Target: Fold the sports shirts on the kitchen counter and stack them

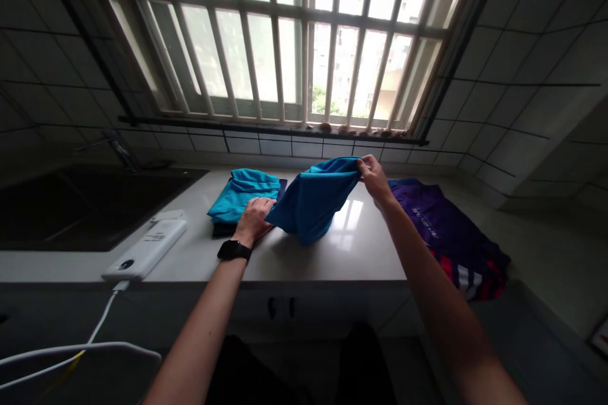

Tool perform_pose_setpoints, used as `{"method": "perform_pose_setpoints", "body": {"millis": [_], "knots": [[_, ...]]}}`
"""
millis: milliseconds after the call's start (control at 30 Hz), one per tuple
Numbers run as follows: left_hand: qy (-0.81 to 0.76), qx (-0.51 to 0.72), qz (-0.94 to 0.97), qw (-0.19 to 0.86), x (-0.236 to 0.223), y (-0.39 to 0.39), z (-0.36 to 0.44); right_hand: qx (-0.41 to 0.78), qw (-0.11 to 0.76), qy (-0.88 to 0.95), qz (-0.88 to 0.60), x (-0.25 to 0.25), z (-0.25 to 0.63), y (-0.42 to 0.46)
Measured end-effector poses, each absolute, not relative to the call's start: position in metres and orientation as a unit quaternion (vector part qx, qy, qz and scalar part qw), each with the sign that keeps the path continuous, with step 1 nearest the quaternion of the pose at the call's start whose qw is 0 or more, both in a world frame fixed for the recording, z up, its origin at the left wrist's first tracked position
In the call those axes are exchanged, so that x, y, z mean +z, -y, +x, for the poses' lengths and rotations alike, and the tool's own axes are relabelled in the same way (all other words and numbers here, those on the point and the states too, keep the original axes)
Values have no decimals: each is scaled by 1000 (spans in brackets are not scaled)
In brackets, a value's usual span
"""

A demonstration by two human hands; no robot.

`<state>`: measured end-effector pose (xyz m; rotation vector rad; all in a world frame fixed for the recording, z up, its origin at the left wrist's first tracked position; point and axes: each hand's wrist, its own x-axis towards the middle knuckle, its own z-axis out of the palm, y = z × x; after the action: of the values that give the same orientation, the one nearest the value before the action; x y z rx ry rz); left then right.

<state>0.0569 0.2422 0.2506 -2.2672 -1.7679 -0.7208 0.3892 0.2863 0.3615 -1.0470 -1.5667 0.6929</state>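
Right hand [376,180] raises blue shirt [311,199] — probably.

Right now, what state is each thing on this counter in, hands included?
Blue garment, lifted, hanging unfolded.
Right hand, pinching its top edge.
Turquoise garment, folded on dark cloth.
Left hand, resting at that stack's edge.
Purple-and-red clothing, lying bunched.
White power bank, lying flat, cable attached.
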Motion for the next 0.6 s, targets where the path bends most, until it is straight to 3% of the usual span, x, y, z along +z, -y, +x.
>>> {"method": "perform_pose_setpoints", "body": {"millis": [300,500,600], "knots": [[600,-228,-760,100,249,-241,59,444,521,525,-505,261,364,-313],[587,-242,-763,123,262,-237,65,590,557,494,-312,261,382,-310],[587,-291,-752,76,278,-240,88,630,565,469,-253,269,385,-304]]}}
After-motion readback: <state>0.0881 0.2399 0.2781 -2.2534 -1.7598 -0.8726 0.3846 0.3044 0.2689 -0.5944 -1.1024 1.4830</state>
